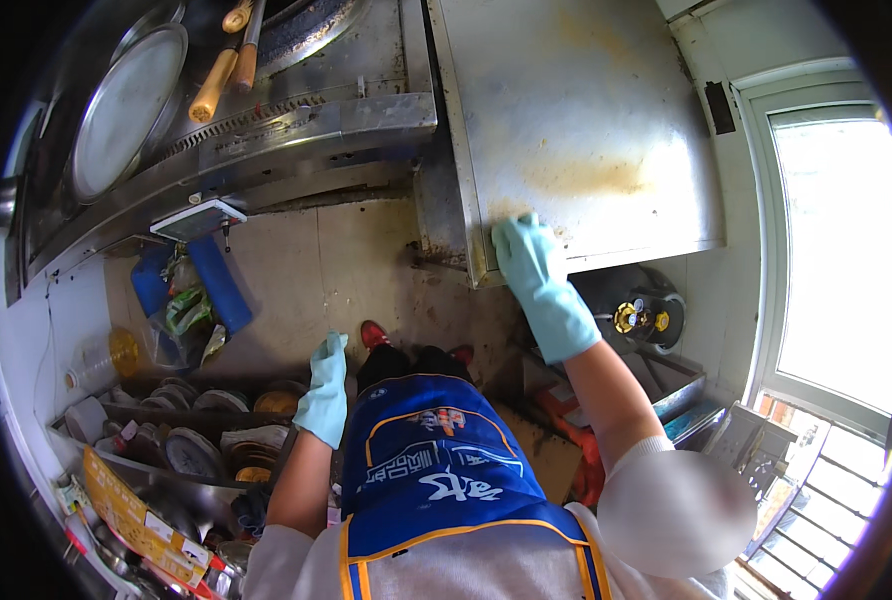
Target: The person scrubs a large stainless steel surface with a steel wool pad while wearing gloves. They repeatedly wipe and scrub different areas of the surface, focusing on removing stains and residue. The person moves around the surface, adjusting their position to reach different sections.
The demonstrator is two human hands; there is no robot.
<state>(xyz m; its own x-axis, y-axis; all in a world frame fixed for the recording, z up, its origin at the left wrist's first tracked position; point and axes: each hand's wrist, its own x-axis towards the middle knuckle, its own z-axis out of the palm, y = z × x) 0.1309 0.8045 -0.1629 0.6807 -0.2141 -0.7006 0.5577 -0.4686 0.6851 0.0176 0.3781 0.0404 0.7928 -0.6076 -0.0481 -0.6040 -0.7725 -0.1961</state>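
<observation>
Both of my hands wear pale teal rubber gloves. My right hand (531,258) rests at the near left corner of a stainless steel worktop (606,130). Its fingers are curled down against the metal, and whatever they may grip is hidden beneath them. Brownish and yellowish stains mark the steel around and beyond that hand. My left hand (326,385) hangs low beside my blue apron (436,450), above the floor. Its fingers are loosely bent with the thumb a little apart, and nothing shows in it. It touches no object that I can see.
A steel stove (316,125) at the far left holds a round metal lid (131,110) and wooden-handled tools (214,85). Stacked dishes (194,450) fill racks at lower left. A blue-edged bin (221,285) stands on the floor. Beneath the worktop sits a dark gas cylinder (656,318).
</observation>
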